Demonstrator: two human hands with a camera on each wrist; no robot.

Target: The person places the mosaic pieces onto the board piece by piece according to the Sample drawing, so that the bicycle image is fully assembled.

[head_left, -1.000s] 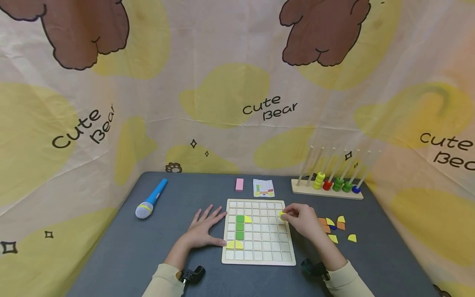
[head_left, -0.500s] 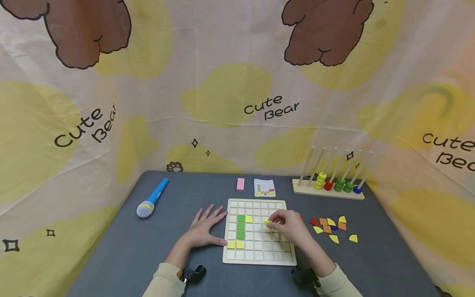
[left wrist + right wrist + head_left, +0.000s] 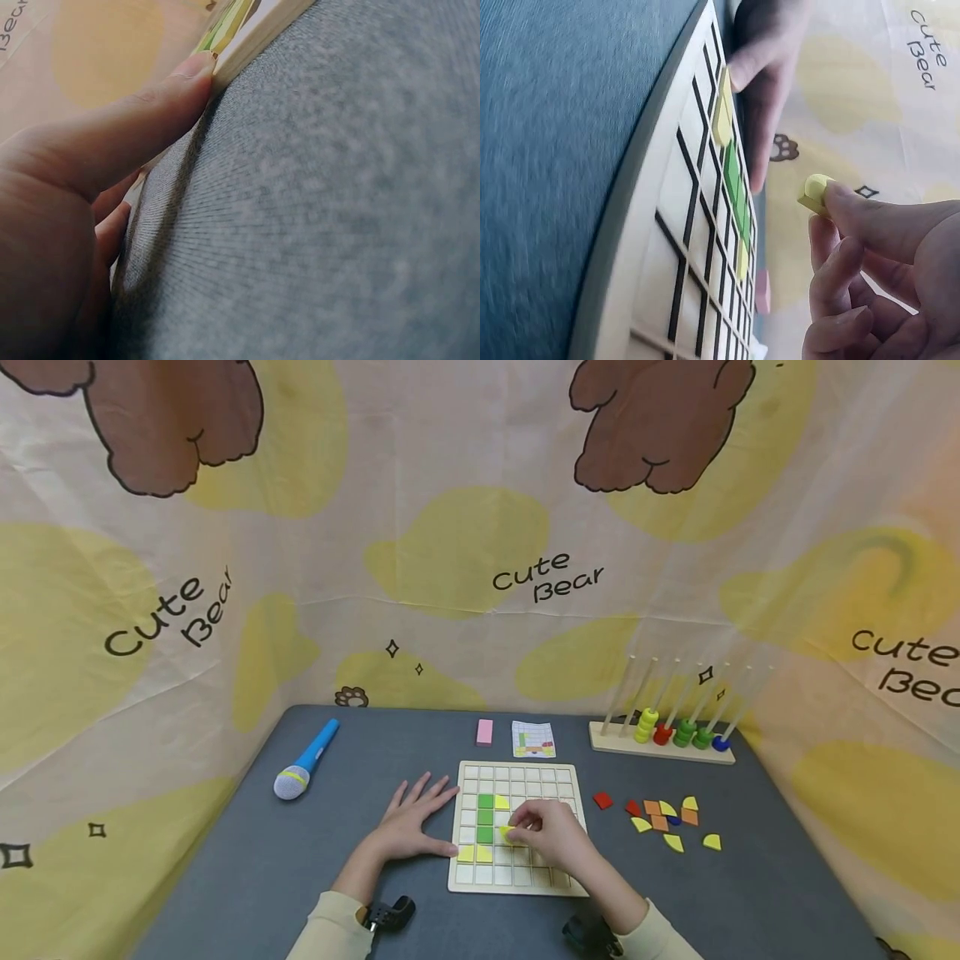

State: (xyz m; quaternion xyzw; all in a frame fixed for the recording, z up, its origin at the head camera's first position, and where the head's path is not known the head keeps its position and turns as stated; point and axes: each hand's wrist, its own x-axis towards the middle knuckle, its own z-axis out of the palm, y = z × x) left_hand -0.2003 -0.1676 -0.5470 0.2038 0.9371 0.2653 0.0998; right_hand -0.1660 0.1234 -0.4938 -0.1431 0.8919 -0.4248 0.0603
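Note:
My right hand [image 3: 551, 835] pinches a yellow quarter-round tile [image 3: 814, 192] between thumb and fingers, above the middle-left of a wooden grid board [image 3: 525, 883]. Spread flat, my left hand [image 3: 411, 827] lies at the board's left side, its thumb touching the edge in the left wrist view. A column of green square tiles [image 3: 485, 817] sits in the grid. One yellow tile [image 3: 502, 802] is at the right of the top green one, and two yellow tiles [image 3: 475, 854] lie below the column.
Loose red, orange, yellow and blue tiles [image 3: 660, 822] lie right of the board. Behind it are a pink block [image 3: 484, 732] and a pattern card [image 3: 533, 740]. A bead rack [image 3: 660, 746] stands back right; a toy microphone [image 3: 306, 762] lies left.
My right hand has carried the yellow tile leftward from the board's right edge to beside the green column. Red tiles at the right have come into view. My left hand stays put.

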